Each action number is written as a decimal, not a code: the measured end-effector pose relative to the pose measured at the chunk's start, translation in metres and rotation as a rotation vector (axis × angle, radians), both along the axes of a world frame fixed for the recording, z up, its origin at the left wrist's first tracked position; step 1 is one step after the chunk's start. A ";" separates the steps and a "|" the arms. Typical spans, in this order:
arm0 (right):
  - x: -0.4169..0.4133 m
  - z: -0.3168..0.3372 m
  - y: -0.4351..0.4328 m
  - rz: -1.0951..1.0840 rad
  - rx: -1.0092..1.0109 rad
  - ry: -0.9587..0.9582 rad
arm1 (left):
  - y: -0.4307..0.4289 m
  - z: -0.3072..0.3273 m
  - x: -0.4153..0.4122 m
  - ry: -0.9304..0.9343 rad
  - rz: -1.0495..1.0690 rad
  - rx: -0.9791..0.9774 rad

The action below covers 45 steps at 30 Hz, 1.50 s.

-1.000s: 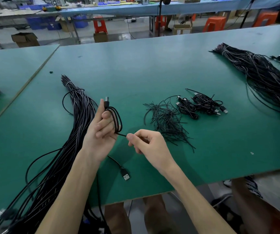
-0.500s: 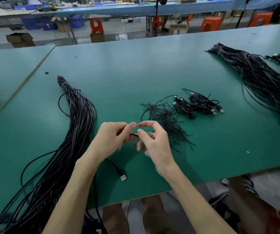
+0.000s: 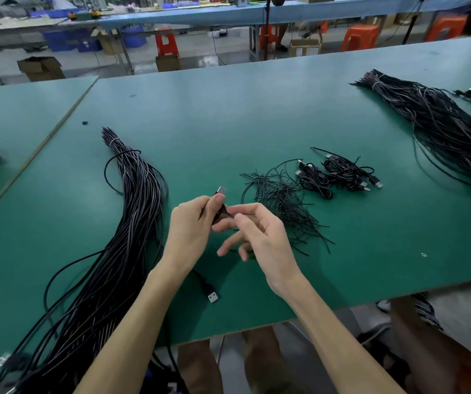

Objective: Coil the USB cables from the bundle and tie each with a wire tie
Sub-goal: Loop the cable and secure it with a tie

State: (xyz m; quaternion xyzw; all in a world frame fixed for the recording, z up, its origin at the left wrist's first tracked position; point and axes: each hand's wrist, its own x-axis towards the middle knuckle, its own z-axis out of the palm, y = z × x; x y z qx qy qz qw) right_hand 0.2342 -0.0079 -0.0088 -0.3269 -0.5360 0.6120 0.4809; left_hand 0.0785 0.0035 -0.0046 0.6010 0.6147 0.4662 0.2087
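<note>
Black coiled USB cable [image 3: 220, 191], silver plug up, is gripped in the curled fingers of the left hand [image 3: 191, 226] above the green table mat [image 3: 228, 115], right hand [image 3: 260, 237] pinching a thin black wire tie [image 3: 230, 215] at the coil, long black cable bundle [image 3: 132, 223] lying just left.

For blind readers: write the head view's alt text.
The left hand holds a coiled USB cable while the right hand pinches a wire tie against it above a green table. A cable bundle lies left; loose ties and tied coils right.
</note>
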 end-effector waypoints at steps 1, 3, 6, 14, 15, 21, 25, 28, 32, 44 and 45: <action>0.000 0.000 0.000 0.018 -0.003 -0.015 | -0.001 0.002 0.003 -0.075 -0.006 0.007; -0.001 -0.002 0.001 0.061 0.008 -0.068 | -0.004 0.006 0.007 -0.281 -0.032 0.007; -0.005 -0.003 0.001 0.111 0.056 -0.166 | -0.009 0.012 0.010 -0.624 -0.084 -0.079; -0.007 -0.003 0.002 0.027 0.026 -0.129 | -0.011 0.017 0.008 -1.032 -0.209 -0.263; -0.007 -0.004 0.002 0.015 0.022 -0.123 | -0.011 0.017 0.007 -1.057 -0.240 -0.264; -0.004 -0.005 0.002 -0.050 0.004 -0.123 | -0.011 0.016 0.009 -0.993 -0.317 -0.241; -0.005 -0.005 0.001 -0.043 -0.001 -0.137 | -0.012 0.015 0.010 -1.001 -0.267 -0.221; -0.005 -0.005 0.001 -0.050 0.001 -0.136 | -0.011 0.013 0.008 -1.017 -0.277 -0.220; -0.004 -0.006 0.001 -0.070 0.004 -0.134 | -0.009 0.012 0.006 -1.058 -0.316 -0.177; -0.003 -0.008 0.003 -0.050 0.038 -0.062 | -0.006 0.015 0.002 -1.119 -0.517 -0.131; -0.002 -0.008 0.004 -0.061 0.042 -0.073 | -0.007 0.016 0.002 -1.094 -0.540 -0.158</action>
